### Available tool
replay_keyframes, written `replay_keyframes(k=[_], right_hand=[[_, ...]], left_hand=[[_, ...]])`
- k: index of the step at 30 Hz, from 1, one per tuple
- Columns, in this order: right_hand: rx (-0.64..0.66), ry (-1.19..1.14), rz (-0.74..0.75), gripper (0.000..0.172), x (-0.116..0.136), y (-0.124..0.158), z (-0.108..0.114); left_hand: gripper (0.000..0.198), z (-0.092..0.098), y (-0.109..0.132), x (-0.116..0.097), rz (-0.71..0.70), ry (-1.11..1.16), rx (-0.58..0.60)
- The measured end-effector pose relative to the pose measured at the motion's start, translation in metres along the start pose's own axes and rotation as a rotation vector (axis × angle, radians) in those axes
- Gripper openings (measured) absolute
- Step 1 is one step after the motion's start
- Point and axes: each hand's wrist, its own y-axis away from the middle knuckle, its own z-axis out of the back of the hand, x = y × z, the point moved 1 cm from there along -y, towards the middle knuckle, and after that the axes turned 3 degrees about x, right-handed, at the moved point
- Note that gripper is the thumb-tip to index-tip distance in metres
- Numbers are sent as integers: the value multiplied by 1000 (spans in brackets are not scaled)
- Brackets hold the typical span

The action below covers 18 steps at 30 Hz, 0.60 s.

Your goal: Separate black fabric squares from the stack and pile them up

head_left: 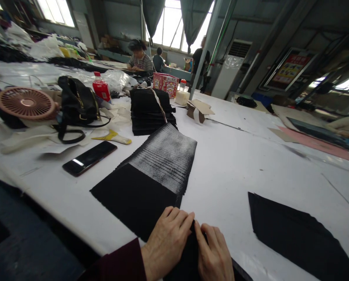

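Note:
My left hand (169, 239) and my right hand (214, 249) meet at the near edge of the table, fingertips almost touching. Both have their fingers closed on a piece of black fabric (182, 262), whose lower part runs out of view. Beyond them lies a fanned stack of black fabric pieces (133, 199), its far half showing a greyish, speckled surface (165, 156) with stepped edges. The fingers partly hide how the held piece lies against the stack. To the right, more black fabric pieces (297, 234) lie flat on the white table (224, 175).
Left of the stack are a phone (89, 158), a yellow-and-white tool (112, 136), a black bag (77, 101) and a pink fan (26, 102). A tied black fabric bundle (148, 111), a red bottle (100, 88) and cardboard pieces (199, 109) stand farther back. Other people are in the background.

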Motion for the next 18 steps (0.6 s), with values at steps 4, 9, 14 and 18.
replay_keyframes(k=[4, 9, 14, 18], right_hand=[[4, -3, -24, 48, 3, -3, 4], [14, -6, -43, 48, 4, -2, 5], [29, -1, -40, 47, 4, -2, 6], [24, -4, -47, 49, 5, -3, 7]], left_hand=[[48, 2, -1, 0, 10, 17, 17], [39, 2, -1, 0, -6, -3, 43], [33, 1, -2, 0, -7, -5, 60], [31, 1, -1, -1, -9, -10, 61]])
